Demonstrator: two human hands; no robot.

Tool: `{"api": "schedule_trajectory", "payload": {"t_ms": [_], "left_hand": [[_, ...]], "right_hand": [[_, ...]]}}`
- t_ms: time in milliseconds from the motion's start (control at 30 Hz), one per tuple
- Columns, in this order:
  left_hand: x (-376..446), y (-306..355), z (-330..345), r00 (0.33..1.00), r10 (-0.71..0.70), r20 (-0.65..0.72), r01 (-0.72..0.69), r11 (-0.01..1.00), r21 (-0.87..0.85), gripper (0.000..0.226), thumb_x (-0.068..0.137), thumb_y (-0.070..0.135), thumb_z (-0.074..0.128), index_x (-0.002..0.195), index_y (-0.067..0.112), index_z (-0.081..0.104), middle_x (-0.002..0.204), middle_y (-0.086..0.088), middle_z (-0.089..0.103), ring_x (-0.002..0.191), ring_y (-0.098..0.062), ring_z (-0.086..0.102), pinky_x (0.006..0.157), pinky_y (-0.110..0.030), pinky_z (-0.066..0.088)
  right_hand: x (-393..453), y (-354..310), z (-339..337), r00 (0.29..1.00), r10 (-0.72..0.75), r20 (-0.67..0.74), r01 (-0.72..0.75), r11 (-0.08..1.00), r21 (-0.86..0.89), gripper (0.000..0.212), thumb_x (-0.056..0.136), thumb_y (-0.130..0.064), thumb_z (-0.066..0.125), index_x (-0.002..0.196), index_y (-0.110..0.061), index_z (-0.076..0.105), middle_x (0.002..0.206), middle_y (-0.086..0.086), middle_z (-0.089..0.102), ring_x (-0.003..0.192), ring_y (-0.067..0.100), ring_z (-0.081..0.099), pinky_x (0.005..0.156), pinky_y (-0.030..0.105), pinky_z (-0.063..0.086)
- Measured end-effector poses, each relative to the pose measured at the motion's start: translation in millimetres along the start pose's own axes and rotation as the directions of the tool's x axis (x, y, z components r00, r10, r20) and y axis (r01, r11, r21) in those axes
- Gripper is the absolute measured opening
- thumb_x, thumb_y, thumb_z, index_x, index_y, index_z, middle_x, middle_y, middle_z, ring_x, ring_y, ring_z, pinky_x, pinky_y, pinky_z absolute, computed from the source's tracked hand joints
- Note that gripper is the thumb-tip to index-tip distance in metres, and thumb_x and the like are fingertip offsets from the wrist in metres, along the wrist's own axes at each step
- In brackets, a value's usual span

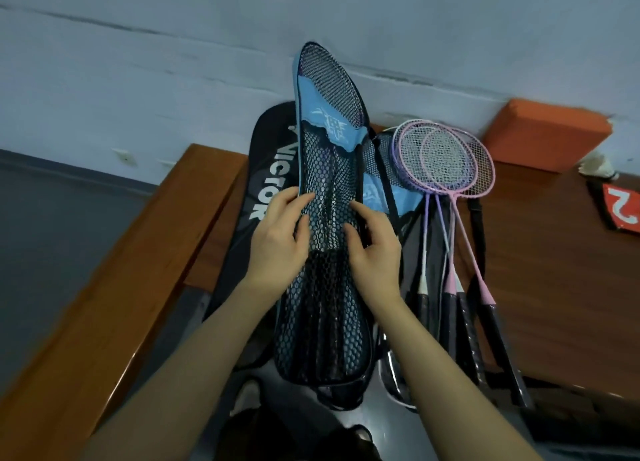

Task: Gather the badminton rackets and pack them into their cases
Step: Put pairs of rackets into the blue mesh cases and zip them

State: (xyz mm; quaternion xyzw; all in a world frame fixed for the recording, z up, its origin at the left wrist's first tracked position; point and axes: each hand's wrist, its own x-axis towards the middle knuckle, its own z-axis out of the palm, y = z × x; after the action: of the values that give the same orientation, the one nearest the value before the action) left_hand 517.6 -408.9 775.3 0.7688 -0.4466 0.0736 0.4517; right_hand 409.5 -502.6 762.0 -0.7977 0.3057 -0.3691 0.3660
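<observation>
Mesh case (pixel 323 190) lies between Victor bag (pixel 258 170), left, and rackets (pixel 446 163), right.

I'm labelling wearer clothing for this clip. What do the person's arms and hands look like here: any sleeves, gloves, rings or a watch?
Both forearms are bare up to the bottom edge of the picture; no sleeve shows. The left hand and the right hand wear no gloves. No ring, watch or bracelet shows on the visible fingers or wrists. Fingernails look short and unpainted, though the dim light makes this uncertain.

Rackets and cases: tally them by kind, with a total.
Loose rackets: 3
Mesh cases: 2, one held by the left hand and right hand
Black case: 1
Total: 6
</observation>
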Motion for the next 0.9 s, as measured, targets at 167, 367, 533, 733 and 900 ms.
{"api": "schedule_trajectory", "payload": {"t_ms": [167,367,533,733,900], "left_hand": [[27.8,-63.7,-33.4,0.999,0.014,0.046,-0.016,0.999,0.037,0.030,0.088,0.005,0.051,0.118,0.002,0.059,0.119,-0.017,0.056,0.109,-0.014,0.046,0.088,-0.021,0.038],[41.0,-133.6,-50.4,0.975,-0.103,0.199,0.089,0.993,0.074,0.033,0.089,0.001,0.053,0.122,0.000,0.056,0.127,-0.015,0.053,0.115,-0.025,0.051,0.094,-0.017,0.032],[34.1,-165.6,-48.6,0.933,-0.207,0.294,0.199,0.978,0.060,0.038,0.091,0.003,0.051,0.128,-0.001,0.050,0.132,-0.014,0.047,0.121,-0.025,0.047,0.097,-0.015,0.029],[22.9,-190.5,-32.6,0.842,-0.347,0.413,0.337,0.936,0.100,0.047,0.092,0.006,0.050,0.137,0.001,0.037,0.132,-0.009,0.041,0.106,-0.019,0.051,0.084,-0.012,0.032],[13.0,-210.3,-24.0,0.816,-0.308,0.490,0.096,0.907,0.410,0.047,0.095,0.027,0.044,0.137,0.006,0.038,0.150,-0.011,0.025,0.135,-0.030,0.025,0.108,-0.040,0.024]], "right_hand": [[15.7,-26.2,66.0,0.999,0.020,-0.051,-0.022,0.998,-0.053,0.029,0.092,-0.013,0.057,0.121,-0.011,0.058,0.106,0.001,0.062,0.092,0.000,0.051,0.079,0.014,0.041],[20.1,-33.2,134.6,0.990,0.125,-0.067,-0.131,0.987,-0.095,0.029,0.092,-0.015,0.057,0.120,-0.012,0.059,0.102,-0.001,0.062,0.082,0.000,0.050,0.075,0.018,0.044],[16.3,-31.7,160.0,0.978,0.201,-0.049,-0.204,0.974,-0.094,0.028,0.091,-0.016,0.059,0.119,-0.016,0.059,0.101,-0.006,0.060,0.085,0.000,0.052,0.077,0.013,0.043],[16.5,-6.5,165.1,0.878,0.479,-0.004,-0.478,0.876,-0.068,0.027,0.093,-0.016,0.055,0.119,-0.016,0.061,0.106,0.002,0.066,0.091,0.015,0.061,0.082,0.033,0.051],[4.6,11.3,162.5,0.865,0.501,0.020,-0.455,0.800,-0.392,0.034,0.096,-0.024,0.048,0.129,-0.020,0.052,0.113,0.006,0.059,0.094,0.023,0.058,0.074,0.035,0.049]]}}
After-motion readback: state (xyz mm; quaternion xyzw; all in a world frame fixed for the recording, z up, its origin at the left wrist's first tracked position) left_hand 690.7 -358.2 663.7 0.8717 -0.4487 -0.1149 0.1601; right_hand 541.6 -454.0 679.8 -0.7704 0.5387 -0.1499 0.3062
